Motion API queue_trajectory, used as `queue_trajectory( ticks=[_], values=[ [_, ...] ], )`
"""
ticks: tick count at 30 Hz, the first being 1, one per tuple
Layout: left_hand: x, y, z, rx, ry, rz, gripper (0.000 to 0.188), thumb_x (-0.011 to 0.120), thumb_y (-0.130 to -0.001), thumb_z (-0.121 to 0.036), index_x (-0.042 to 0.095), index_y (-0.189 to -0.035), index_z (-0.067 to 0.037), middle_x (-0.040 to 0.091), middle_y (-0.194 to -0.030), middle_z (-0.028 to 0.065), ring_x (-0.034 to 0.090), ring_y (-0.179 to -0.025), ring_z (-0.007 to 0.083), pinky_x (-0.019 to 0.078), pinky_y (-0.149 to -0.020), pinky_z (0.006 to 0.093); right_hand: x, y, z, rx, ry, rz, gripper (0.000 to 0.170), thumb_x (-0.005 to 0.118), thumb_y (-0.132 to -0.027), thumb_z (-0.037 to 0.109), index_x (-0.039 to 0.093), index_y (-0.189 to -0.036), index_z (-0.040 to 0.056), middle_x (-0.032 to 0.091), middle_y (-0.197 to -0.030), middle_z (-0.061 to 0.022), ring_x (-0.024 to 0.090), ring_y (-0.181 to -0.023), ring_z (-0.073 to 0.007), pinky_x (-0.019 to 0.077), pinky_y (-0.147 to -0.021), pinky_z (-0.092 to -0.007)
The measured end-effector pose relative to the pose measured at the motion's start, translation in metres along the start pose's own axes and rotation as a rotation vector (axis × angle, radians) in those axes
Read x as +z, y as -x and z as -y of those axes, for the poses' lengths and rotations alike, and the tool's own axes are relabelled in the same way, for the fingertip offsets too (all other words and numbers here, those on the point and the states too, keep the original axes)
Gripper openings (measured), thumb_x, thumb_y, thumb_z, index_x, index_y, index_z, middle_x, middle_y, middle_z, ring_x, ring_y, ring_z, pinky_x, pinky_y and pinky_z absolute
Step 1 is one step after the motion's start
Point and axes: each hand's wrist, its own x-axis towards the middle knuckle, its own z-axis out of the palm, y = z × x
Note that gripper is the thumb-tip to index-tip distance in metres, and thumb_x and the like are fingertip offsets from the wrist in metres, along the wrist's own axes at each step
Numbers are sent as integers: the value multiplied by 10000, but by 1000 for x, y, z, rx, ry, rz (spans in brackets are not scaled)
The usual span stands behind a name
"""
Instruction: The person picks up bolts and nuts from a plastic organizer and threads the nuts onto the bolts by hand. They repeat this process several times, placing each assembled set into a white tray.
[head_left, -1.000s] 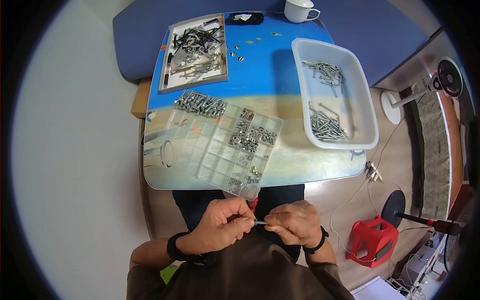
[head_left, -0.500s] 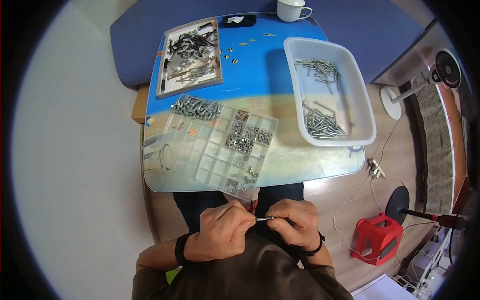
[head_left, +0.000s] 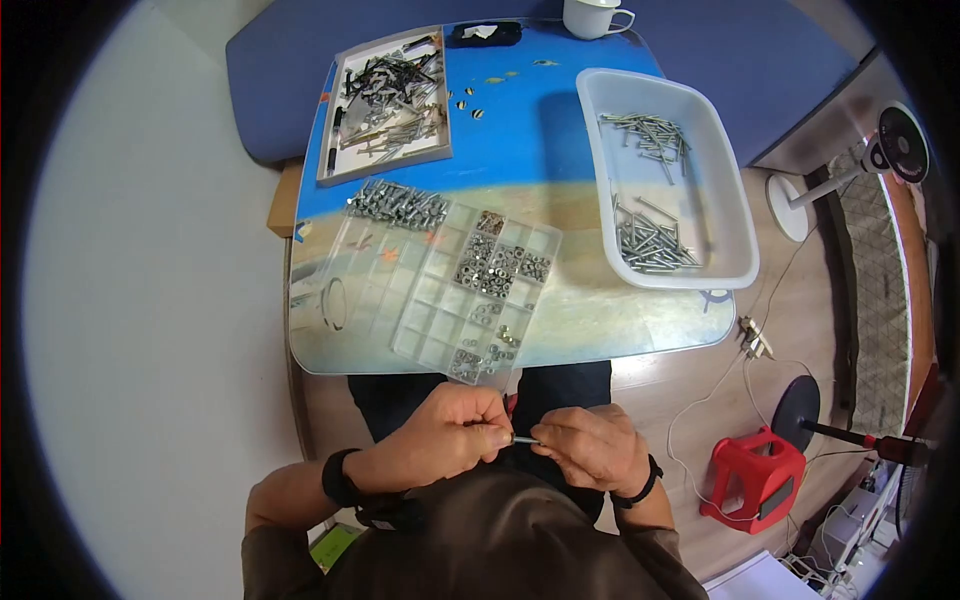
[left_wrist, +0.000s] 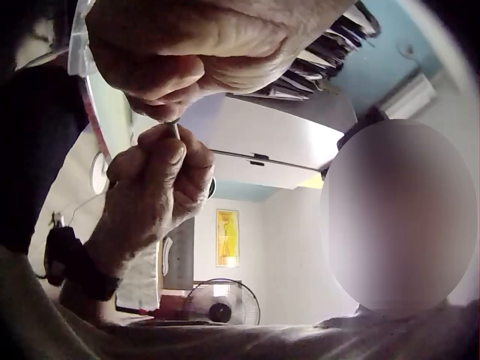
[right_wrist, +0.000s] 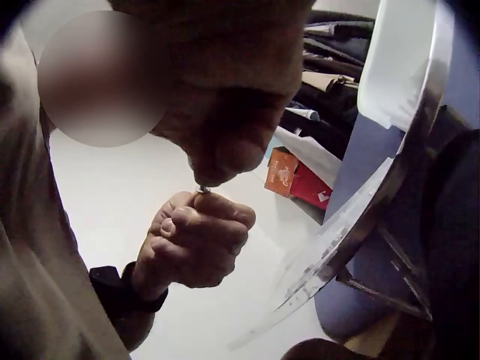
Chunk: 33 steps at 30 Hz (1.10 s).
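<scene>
Both hands meet above the lap, just off the table's near edge. A small metal screw [head_left: 525,440] lies level between them in the head view. The left hand [head_left: 455,435] pinches one end of it between thumb and curled fingers. At the other end the right hand [head_left: 592,447] grips it with thumb and fingertips. In the left wrist view the screw's shaft [left_wrist: 175,130] shows between the two hands; in the right wrist view only a small bright bit of metal [right_wrist: 202,189] shows. Whether a nut sits on it cannot be told.
A clear compartment box [head_left: 425,318] of nuts and washers overhangs the table's near edge, bolts [head_left: 398,204] at its upper left. Behind are a shallow box [head_left: 448,140] of mixed screws and a white tub [head_left: 735,200] with two screw piles. A lidded cup [head_left: 590,18] stands at the back.
The right fingers have shifted their grip on the screw, and less of it shows than half a second ago. The left hand has turned slightly. The head view has shifted a little.
</scene>
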Motion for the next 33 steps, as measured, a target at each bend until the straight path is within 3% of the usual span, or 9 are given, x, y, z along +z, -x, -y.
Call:
queue_trajectory(
  ticks=[3, 8, 9, 11, 13, 15, 18, 25, 33],
  values=[
    [0, -3, 3, -102, 123, 87, 59, 614, -945, -69, 611, -903, -27, 600, -727, 0, 466, -552, 26, 377, -484, 193, -3, 1, -1, 5, 27, 33, 207, 803, -797, 94, 672, -951, 50, 681, -823, -84, 680, -635, -232, 514, -493, -313],
    [12, -8, 24, 458, -331, -164, 61, 664, -870, -11, 619, -844, -43, 563, -658, 54, 547, -549, 118, 429, -516, 282, -6, -3, -1, 114, -75, 49, 133, 751, -858, 117, 639, -869, 47, 655, -783, -72, 644, -597, -233, 486, -493, -321],
    [14, -10, 25, 457, -330, -160, 61, 664, -870, -11, 619, -844, -43, 563, -658, 54, 547, -549, 118, 429, -516, 282, -5, -3, -2, 140, -135, 63, 147, 721, -894, 119, 615, -830, 40, 632, -757, -65, 617, -577, -233, 469, -496, -321],
    [17, -13, 27, 846, -626, -312, 96, 683, -814, 10, 613, -834, -53, 539, -657, 79, 579, -548, 193, 451, -514, 305, -3, 2, -4, 219, -229, 84, 169, 686, -920, 127, 604, -805, 35, 614, -710, -63, 610, -573, -229, 458, -494, -320],
    [22, -11, 29, 928, -703, -335, 103, 684, -800, 11, 609, -828, -54, 545, -668, 78, 578, -548, 220, 456, -507, 309, 1, 6, -6, 297, -329, 102, 206, 652, -947, 135, 593, -780, 29, 596, -662, -62, 603, -569, -225, 447, -493, -319],
    [23, -13, 31, 1045, -787, -352, 113, 684, -778, 11, 597, -822, -45, 563, -699, 71, 583, -547, 231, 460, -485, 312, 3, 9, -6, 392, -765, 126, 232, 606, -964, 129, 587, -761, 17, 569, -616, -58, 600, -578, -205, 451, -518, -314],
    [23, -14, 27, 997, -721, -347, 104, 676, -794, 12, 591, -826, -39, 563, -700, 82, 591, -559, 243, 472, -505, 325, 10, 12, -7, 468, -769, 42, 400, 546, -1006, 334, 643, -786, 14, 630, -674, -55, 550, -488, -136, 406, -478, -283],
    [23, -15, 27, 928, -694, -368, 101, 676, -819, 7, 585, -839, -32, 560, -696, 102, 602, -582, 278, 480, -539, 354, 6, 6, -4, 396, -476, -119, 228, 727, -868, 224, 665, -844, 6, 656, -725, -89, 608, -577, -175, 453, -545, -294],
    [21, -14, 28, 886, -723, -382, 106, 676, -844, -17, 575, -834, -47, 543, -694, 100, 600, -594, 283, 471, -538, 360, 7, 1, -4, 421, -454, -68, 253, 642, -926, 215, 645, -795, -1, 648, -725, -108, 621, -579, -216, 458, -529, -314]
  ],
)
